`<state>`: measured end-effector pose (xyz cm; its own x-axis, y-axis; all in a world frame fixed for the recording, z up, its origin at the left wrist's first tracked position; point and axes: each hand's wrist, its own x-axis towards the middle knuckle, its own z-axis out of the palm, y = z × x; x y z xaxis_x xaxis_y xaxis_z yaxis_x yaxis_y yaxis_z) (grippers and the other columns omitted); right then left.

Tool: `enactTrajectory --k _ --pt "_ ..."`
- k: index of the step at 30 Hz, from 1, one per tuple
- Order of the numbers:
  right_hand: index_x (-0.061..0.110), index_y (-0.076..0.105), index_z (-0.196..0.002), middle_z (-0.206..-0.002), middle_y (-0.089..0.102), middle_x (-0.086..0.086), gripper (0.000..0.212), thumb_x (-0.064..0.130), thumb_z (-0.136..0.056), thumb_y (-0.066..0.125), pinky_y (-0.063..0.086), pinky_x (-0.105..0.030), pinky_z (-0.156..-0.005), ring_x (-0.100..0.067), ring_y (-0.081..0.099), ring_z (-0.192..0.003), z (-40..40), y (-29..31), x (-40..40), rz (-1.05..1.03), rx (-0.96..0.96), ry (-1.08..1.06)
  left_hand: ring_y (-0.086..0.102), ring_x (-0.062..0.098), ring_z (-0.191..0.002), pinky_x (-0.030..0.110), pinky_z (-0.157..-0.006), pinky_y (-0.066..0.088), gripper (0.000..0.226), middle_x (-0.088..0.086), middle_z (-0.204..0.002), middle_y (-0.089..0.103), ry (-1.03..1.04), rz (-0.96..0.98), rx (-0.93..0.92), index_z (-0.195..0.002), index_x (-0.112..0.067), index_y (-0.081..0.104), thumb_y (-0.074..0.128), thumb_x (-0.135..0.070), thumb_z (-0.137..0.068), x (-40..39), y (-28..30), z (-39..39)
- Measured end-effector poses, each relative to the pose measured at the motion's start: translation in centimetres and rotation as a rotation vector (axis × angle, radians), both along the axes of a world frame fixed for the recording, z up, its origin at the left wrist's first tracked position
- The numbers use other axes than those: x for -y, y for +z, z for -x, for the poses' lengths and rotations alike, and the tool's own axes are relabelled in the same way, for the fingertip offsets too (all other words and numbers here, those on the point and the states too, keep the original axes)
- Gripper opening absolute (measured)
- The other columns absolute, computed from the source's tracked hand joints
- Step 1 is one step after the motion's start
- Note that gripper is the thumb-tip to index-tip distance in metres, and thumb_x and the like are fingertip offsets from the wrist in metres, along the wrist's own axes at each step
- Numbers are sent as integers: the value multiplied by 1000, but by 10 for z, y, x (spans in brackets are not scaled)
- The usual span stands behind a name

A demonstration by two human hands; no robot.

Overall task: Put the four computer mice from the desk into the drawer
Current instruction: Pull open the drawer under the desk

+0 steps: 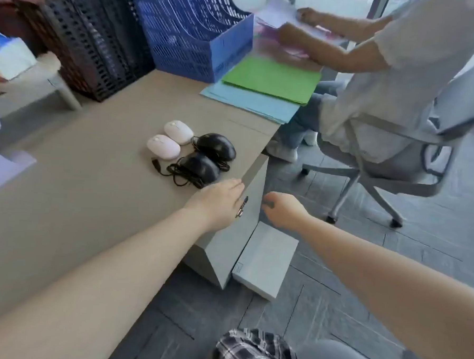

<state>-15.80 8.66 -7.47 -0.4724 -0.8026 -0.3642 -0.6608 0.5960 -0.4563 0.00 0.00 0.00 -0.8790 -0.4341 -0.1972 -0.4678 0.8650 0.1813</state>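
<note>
- Resting at the desk (92, 199) edge, the left hand (218, 203) is lying flat and empty, apparently bracing near the drawer (253, 191) key.
- Curling loosely, the right hand (281, 209) is reaching for the drawer front, gripping nothing.
- Waiting clustered on the desk, two white mice (170, 140) and two black mice (208, 158) are sitting just beyond, untouched.

Floor: we saw dark grey tiles (433, 244) laid in a herringbone pattern.
Seating: we noted a grey swivel chair (390, 165) on castors, right of the beige desk (64, 197).
Light: soft daylight, we judged.
</note>
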Motion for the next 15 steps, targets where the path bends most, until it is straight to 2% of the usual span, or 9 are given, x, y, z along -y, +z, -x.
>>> enactTrajectory --k 8,12,14,15 --pt "13 48 -136 -137 56 -9 42 27 -96 44 42 -37 -106 -28 50 -127 -11 -85 19 28 12 43 10 12 -148 29 -118 14 57 -3 -162 8 105 69 -76 -152 -17 11 33 -28 -101 4 -66 -38" --pt "13 47 -137 -139 54 -7 43 27 -97 44 40 -35 -105 -27 47 -129 -16 -115 31 83 33 34 17 13 -147 30 -118 17 55 -3 -161 16 137 146 -202 -151 -18 19 37 -27 -100 1 -85 -42" --pt "11 48 -136 -135 56 -10 42 27 -98 42 43 -34 -98 -29 51 -123 -21 -117 33 86 95 -8 19 12 -146 29 -117 18 53 -4 -160 20 148 137 -232 -150 -19 23 38 -26 -100 1 -83 -42" --pt "10 50 -133 -127 59 -11 40 27 -98 41 45 -33 -90 -30 55 -112 -24 -118 34 99 147 -42 20 11 -146 30 -117 19 52 -5 -159 21 150 130 -231 -150 -19 24 38 -26 -100 3 -83 -42"
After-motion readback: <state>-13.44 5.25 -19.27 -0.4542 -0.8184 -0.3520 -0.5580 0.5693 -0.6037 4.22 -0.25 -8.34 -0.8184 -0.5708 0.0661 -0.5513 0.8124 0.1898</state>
